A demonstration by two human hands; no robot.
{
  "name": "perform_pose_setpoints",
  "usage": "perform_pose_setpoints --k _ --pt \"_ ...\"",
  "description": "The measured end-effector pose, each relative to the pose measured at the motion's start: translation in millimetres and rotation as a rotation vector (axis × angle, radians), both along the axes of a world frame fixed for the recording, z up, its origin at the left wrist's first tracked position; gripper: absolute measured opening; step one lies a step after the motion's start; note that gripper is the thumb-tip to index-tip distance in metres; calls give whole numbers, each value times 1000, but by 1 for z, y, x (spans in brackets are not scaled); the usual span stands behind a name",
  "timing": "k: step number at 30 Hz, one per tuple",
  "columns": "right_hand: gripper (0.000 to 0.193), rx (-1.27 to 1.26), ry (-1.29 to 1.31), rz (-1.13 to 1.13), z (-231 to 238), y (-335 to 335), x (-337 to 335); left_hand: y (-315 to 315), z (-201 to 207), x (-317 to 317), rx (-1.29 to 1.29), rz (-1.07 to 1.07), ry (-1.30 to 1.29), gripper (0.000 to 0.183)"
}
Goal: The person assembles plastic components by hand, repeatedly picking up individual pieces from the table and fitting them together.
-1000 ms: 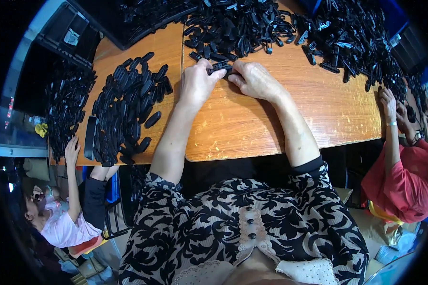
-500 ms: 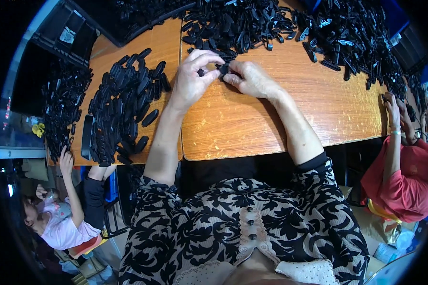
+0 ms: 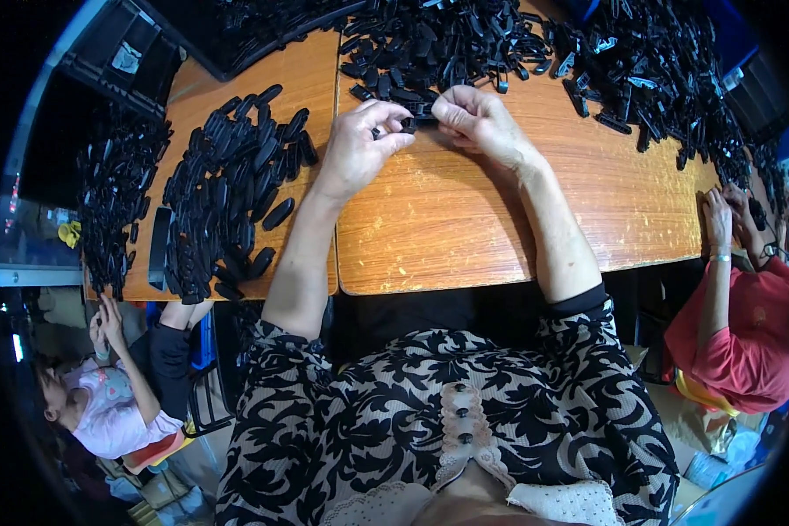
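The left hand (image 3: 358, 151) pinches 1 small black plastic piece (image 3: 408, 125) — whether the curled right hand (image 3: 484, 128) holds something, I cannot tell.

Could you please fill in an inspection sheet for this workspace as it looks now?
Surface: wooden table, two tops meeting at a seam, with pale scuffs.
Work items: small black part in hand; elongated black pieces grouped at left; black heap beyond the hands; right-hand heap of black parts.
Clutter: yellow item at far left.
Hands: left hand pinches the small black part; right hand has curled fingers, contents unclear.
Cables: nothing seen.
Surroundings: co-worker in pink at left; co-worker in red at right; black crate at upper left.
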State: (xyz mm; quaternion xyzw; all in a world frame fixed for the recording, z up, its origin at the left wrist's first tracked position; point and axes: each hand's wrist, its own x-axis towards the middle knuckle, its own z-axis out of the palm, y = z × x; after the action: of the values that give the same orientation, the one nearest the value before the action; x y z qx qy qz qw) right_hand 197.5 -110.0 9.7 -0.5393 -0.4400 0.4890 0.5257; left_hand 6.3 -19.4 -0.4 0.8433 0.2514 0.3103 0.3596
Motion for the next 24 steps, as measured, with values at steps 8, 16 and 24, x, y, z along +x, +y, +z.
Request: perform_pose_setpoints --k 8,16,24 --pt "20 -149 10 69 -8 3 -4 -5 2 6 -164 32 48 35" --pt "20 -147 97 91 -9 2 -2 -5 2 4 -216 40 47 34" --pt "28 -236 -77 24 4 0 -9 -9 1 5 -163 1 36 30"
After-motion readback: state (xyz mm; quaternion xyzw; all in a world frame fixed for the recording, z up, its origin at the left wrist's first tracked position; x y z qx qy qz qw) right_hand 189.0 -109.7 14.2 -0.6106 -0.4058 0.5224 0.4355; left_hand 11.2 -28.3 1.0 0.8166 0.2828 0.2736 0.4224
